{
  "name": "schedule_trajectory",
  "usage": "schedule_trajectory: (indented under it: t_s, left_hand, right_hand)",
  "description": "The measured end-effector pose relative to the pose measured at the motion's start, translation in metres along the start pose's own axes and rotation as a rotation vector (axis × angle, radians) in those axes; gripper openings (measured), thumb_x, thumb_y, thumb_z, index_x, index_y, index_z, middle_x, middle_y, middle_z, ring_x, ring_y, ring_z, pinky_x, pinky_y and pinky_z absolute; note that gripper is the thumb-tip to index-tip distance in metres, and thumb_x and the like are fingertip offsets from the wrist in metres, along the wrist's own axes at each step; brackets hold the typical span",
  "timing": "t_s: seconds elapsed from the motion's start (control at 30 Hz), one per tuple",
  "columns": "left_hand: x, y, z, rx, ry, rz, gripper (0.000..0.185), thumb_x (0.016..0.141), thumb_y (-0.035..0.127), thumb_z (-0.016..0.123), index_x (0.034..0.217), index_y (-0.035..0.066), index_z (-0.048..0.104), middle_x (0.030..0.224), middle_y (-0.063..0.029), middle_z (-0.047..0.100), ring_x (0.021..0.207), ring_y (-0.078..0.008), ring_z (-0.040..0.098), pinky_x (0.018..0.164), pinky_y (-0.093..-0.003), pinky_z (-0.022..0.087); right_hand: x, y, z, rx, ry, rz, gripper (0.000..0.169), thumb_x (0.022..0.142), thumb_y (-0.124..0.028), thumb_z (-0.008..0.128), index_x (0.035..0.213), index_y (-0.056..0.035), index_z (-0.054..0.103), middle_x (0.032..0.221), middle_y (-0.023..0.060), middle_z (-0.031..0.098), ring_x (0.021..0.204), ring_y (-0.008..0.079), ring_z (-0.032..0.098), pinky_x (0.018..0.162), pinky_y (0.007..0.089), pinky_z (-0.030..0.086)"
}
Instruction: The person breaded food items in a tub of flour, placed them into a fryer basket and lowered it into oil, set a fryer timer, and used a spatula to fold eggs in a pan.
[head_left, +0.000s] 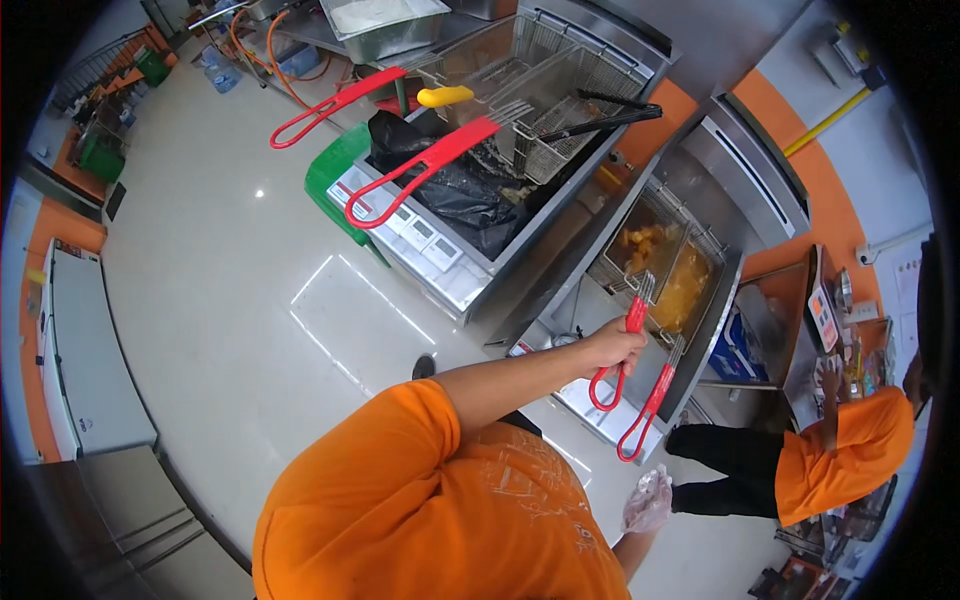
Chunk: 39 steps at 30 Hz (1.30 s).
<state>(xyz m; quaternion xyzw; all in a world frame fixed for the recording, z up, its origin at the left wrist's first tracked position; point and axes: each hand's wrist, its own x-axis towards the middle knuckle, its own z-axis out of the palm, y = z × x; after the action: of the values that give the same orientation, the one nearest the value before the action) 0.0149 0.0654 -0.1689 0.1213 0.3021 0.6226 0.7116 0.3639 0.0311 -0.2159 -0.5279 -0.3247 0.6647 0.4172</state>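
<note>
My left hand (618, 348) grips the red handle (637, 316) of a wire fryer basket (609, 264) that stands in bubbling oil, with pieces of frying food (645, 240) in it. Beside it a second basket with a red handle (657, 394) sits in the same deep fryer (551, 330); foamy golden oil (684, 285) covers its contents. My right hand (648, 501), in a clear plastic glove, hangs low near my body, below the fryer's front edge. Whether its fingers are apart or closed, I cannot tell.
Another fryer (480, 289) to the left holds raised baskets, black tongs (600, 124) and a black plastic bag (450, 187); two red handles (431, 169) stick out over its front. A co-worker in an orange shirt (840, 457) stands at a right-hand counter. A green bin (330, 172) stands beside the left fryer.
</note>
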Motion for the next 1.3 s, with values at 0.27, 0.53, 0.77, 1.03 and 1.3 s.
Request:
schedule_trajectory:
  t_s: [0.27, 0.53, 0.77, 1.03, 1.3]
  left_hand:
    - [0.0, -0.023, -0.043, 0.092, 0.074, -0.039, 0.02, 0.084, 0.013, 0.051, 0.097, 0.009, 0.037, 0.069, -0.0022, 0.044, 0.052, -0.0113, 0.045, 0.045, -0.0269, 0.041]
    - [-0.076, 0.002, -0.08, 0.421, -0.095, -0.322, 0.051, 0.084, 0.024, 0.053, 0.126, 0.007, 0.03, 0.1, -0.0103, 0.054, 0.087, -0.0179, 0.055, 0.07, -0.0318, 0.047]
    - [-0.184, 0.099, -0.138, 0.762, 0.082, 0.26, 0.026, 0.085, 0.015, 0.053, 0.106, 0.0, 0.052, 0.097, -0.0116, 0.057, 0.088, -0.0187, 0.055, 0.076, -0.0315, 0.044]
    - [-0.232, 0.176, -0.266, 1.988, 0.675, 0.603, 0.042, 0.078, 0.021, 0.055, 0.116, 0.004, 0.047, 0.119, -0.0094, 0.047, 0.111, -0.0313, 0.038, 0.091, -0.0436, 0.029]
    - [-0.22, 0.171, -0.276, 2.085, 0.755, 0.482, 0.047, 0.079, 0.026, 0.054, 0.121, 0.009, 0.044, 0.123, -0.0044, 0.042, 0.109, -0.026, 0.037, 0.088, -0.0458, 0.027]
  right_hand:
    - [-0.022, 0.006, 0.031, 0.18, 0.057, 0.125, 0.033, 0.088, -0.029, 0.049, 0.112, -0.0059, 0.051, 0.092, 0.0038, 0.054, 0.085, 0.013, 0.051, 0.072, 0.0234, 0.044]
    - [-0.049, 0.041, 0.049, 0.155, 0.281, 0.067, 0.029, 0.088, -0.024, 0.05, 0.105, -0.0013, 0.052, 0.089, 0.0053, 0.053, 0.082, 0.014, 0.051, 0.068, 0.0214, 0.047]
    - [-0.052, 0.093, -0.004, -0.567, 0.257, -0.119, 0.024, 0.09, -0.017, 0.044, 0.103, 0.0015, 0.052, 0.091, 0.0101, 0.056, 0.084, 0.0173, 0.054, 0.077, 0.0226, 0.047]
    - [-0.06, 0.108, 0.004, -0.038, 0.295, 0.0, 0.027, 0.092, -0.017, 0.039, 0.106, 0.0037, 0.05, 0.095, 0.0106, 0.055, 0.088, 0.0167, 0.052, 0.081, 0.0234, 0.046]
    - [-0.056, 0.094, 0.024, 0.192, 0.21, 0.055, 0.027, 0.092, -0.015, 0.039, 0.109, 0.0028, 0.05, 0.099, 0.0093, 0.055, 0.092, 0.0154, 0.051, 0.082, 0.0239, 0.046]
